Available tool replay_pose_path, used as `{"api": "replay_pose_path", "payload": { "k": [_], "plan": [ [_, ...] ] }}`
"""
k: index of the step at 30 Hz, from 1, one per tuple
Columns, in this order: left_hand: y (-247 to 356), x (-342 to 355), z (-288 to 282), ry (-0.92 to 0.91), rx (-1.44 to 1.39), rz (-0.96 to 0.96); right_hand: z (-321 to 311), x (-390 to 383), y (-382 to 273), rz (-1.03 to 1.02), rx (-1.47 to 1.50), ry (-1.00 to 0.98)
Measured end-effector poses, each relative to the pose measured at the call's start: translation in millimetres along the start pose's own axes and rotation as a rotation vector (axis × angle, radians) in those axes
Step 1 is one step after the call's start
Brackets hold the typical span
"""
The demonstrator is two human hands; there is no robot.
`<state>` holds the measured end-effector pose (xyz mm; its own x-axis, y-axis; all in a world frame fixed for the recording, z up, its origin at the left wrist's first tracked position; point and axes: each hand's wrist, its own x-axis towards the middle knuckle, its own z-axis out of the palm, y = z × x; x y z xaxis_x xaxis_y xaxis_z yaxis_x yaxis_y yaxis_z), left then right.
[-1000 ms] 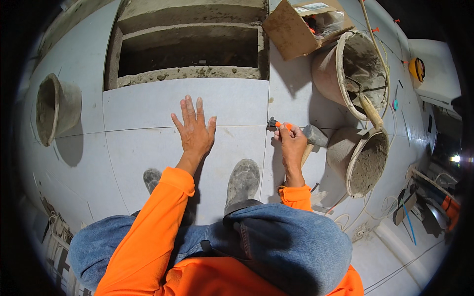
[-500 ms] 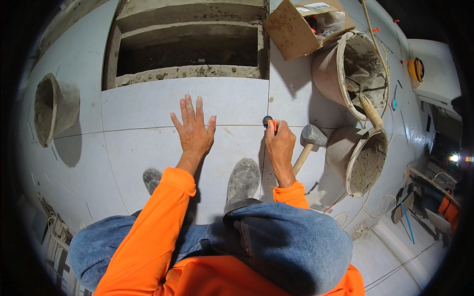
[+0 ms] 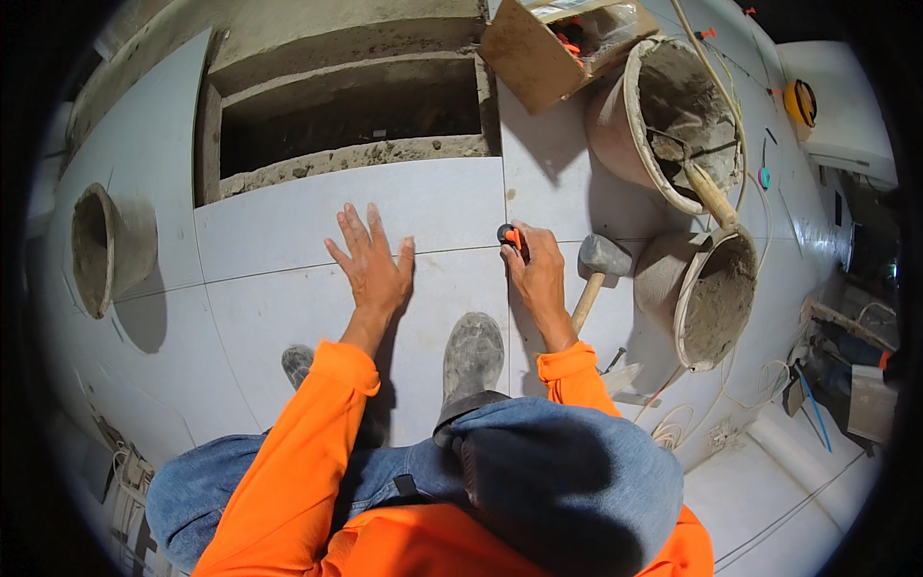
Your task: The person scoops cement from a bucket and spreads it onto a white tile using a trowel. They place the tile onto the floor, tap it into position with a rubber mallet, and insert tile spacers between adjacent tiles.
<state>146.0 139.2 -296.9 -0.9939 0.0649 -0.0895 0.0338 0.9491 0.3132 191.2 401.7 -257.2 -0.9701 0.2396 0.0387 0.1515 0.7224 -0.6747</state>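
Observation:
My left hand (image 3: pixel 370 274) lies spread, palm down, across a joint between the pale floor tiles (image 3: pixel 433 298), with nothing in it. To its right, my right hand (image 3: pixel 539 284) pinches a small tile leveler (image 3: pixel 510 235) with a round black base and an orange top. The leveler sits at the spot where the tile joints meet. A rubber mallet (image 3: pixel 606 255) with a wooden handle rests on the tiles just right of my right hand. My fingers hide part of the leveler.
Beyond the tiles gapes a rectangular pit (image 3: pixel 356 115) with rough concrete edges. On the right stand two mortar-caked buckets (image 3: pixel 615 135), one holding a wood-handled tool, and an open cardboard box (image 3: pixel 529 58) with orange pieces. Another bucket (image 3: pixel 135 250) is at left.
The view has turned slightly, shifting the surroundings. My right hand still pinches the leveler, whose orange top now shows more over the black base. My left hand stays flat on the tiles.

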Motion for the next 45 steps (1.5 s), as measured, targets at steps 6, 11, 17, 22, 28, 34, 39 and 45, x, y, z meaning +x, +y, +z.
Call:
{"api": "replay_pose_path", "payload": {
  "k": [6,11,17,22,28,34,39,45],
  "plan": [
    [72,13,-16,-0.034,-0.365,0.654,-7,11,21,-0.103,0.075,-0.100],
    [108,31,-24,-0.100,-0.496,0.699,-13,14,21,-0.059,0.071,-0.161],
    [113,33,-15,-0.062,-0.509,0.695,2,2,14,-0.004,0.042,-0.034],
    [116,27,-15,-0.056,-0.533,0.657,15,-7,14,-0.023,0.039,0.071],
    [120,23,-14,-0.026,-0.543,0.622,21,-8,15,0.043,0.012,0.075],
    [122,21,-12,-0.023,-0.550,0.593,24,-9,12,0.069,-0.033,0.086],
    [122,20,-12,-0.027,-0.558,0.573,26,-10,11,0.058,-0.025,0.111],
    [124,18,-11,0.007,-0.556,0.565,30,-11,12,0.082,-0.012,0.148]
  ]
}}
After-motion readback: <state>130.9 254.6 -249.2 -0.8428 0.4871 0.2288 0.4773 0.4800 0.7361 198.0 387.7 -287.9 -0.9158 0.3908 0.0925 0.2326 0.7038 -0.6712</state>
